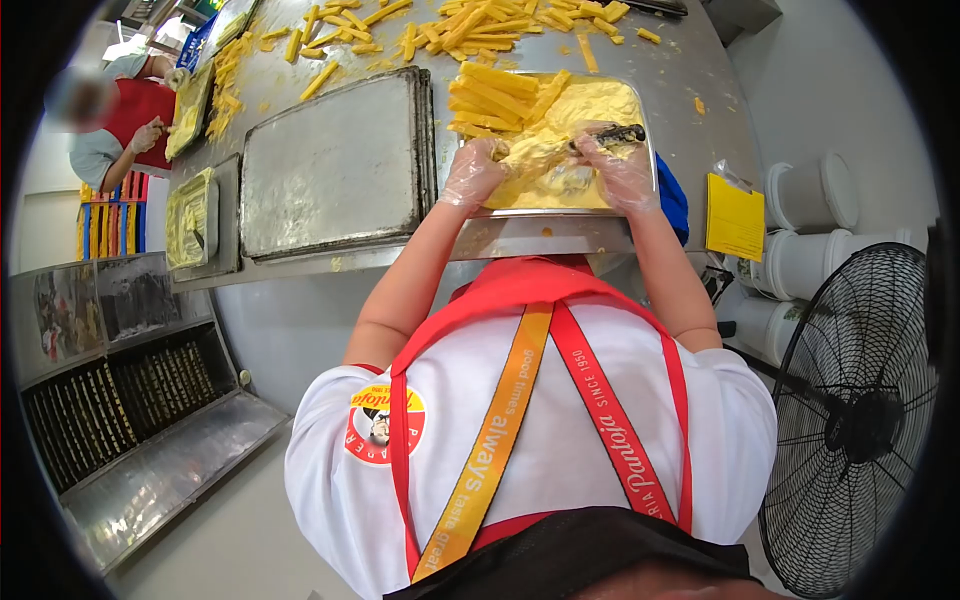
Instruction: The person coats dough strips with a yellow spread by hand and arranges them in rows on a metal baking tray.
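Found tray (560,212) by bench's (690,70) near edge, toward R corner, w/ yellow mix (605,104) and strips (495,98). Noted dark-handled tool (622,134) gripped in R hand (624,174), L hand (473,178) curled by strips, can't tell if holding. Best to keep tool low, work mix evenly, avoid strips.

Trays (335,165), perhaps dough-sticks (472,28), on metal table (700,150)

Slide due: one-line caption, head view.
Gloved right hand holds a dark-handled tool over a tray of yellow paste; gloved left hand near yellow strips.
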Available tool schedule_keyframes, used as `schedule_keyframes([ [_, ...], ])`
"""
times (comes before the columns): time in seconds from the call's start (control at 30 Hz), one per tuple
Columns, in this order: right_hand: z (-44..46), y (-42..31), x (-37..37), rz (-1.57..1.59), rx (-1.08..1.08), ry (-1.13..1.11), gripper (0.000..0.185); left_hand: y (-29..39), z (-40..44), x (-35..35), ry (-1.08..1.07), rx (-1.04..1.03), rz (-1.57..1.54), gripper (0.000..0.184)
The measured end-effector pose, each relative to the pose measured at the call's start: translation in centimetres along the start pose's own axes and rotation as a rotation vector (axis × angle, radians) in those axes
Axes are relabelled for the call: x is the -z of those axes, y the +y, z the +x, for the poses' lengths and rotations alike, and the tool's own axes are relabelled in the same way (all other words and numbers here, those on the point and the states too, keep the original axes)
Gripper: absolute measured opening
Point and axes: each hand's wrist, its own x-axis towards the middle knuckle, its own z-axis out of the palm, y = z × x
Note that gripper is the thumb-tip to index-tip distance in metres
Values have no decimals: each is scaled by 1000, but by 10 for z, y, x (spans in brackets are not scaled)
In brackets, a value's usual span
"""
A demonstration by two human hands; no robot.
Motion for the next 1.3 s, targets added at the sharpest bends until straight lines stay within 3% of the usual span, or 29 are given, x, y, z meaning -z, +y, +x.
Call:
schedule_keyframes([
  [0.1, 16, 4, 13, -331, 5, 95, 21, 5, -2, 2, -18, 44, -51, 26],
  [0.2, 0, -15, -5, -144, 53, 57, 20, -11, 4, -7, 14, -72, -6, 27],
  [0.23, -7, -24, -10, 61, -74, -41, 22, -12, 2, -6, 26, -74, 42, 26],
  [0.27, -12, -31, -14, 58, -130, -76, 22, -14, -2, -1, 44, -70, 97, 26],
  [0.33, 6, 22, 14, -389, -60, -43, 31, -10, -14, 15, 60, -95, 147, 23],
  [0.37, 4, 0, 6, -539, -86, 26, 31, 12, -29, 40, -8, 76, -12, 21],
  [0.4, 14, 40, 26, -642, -36, 117, 30, -10, -32, 49, 127, -107, 151, 23],
  [0.43, 5, 4, 14, -473, -85, 38, 33, -13, -37, 76, 172, -35, 132, 24],
  [0.47, 7, 13, 18, -554, -127, 66, 37, -20, -47, 108, 210, 35, 111, 25],
  [0.53, 1, 21, 15, -651, -50, 102, 36, -57, -65, 175, 513, 114, -201, 27],
  [0.6, -8, 10, 5, -504, -37, 31, 35, -110, -63, 246, 731, 434, 204, 25],
  [0.63, -12, 15, 5, -510, -25, 60, 34, -159, -65, 269, 897, 293, 90, 28],
  [0.7, -13, 24, 3, -523, 2, 122, 31, -223, -64, 311, 1022, 263, 345, 30],
  [0.8, -18, 21, -1, -606, -21, 118, 30, -280, -43, 345, 1045, 430, 499, 27],
  [0.93, -24, 0, -17, -692, 44, 76, 29, -320, -15, 353, 1005, 432, 672, 21],
  [1.1, -32, -8, -37, -863, 185, 39, 23, -364, 1, 357, 818, 628, 653, 44],
  [1.2, -47, -24, -62, -833, 394, -174, 19, -317, 2, 325, 926, 455, 782, 58],
  [1.23, -47, -23, -59, -613, 144, -224, 19, -303, 9, 308, 985, 369, 857, 61],
  [1.27, -42, -23, -55, -380, -86, -267, 18, -298, 22, 288, 1004, 116, 938, 59],
  [1.3, -30, -17, -44, -286, -127, -216, 19, -287, 32, 264, 1016, -137, 1007, 58],
])
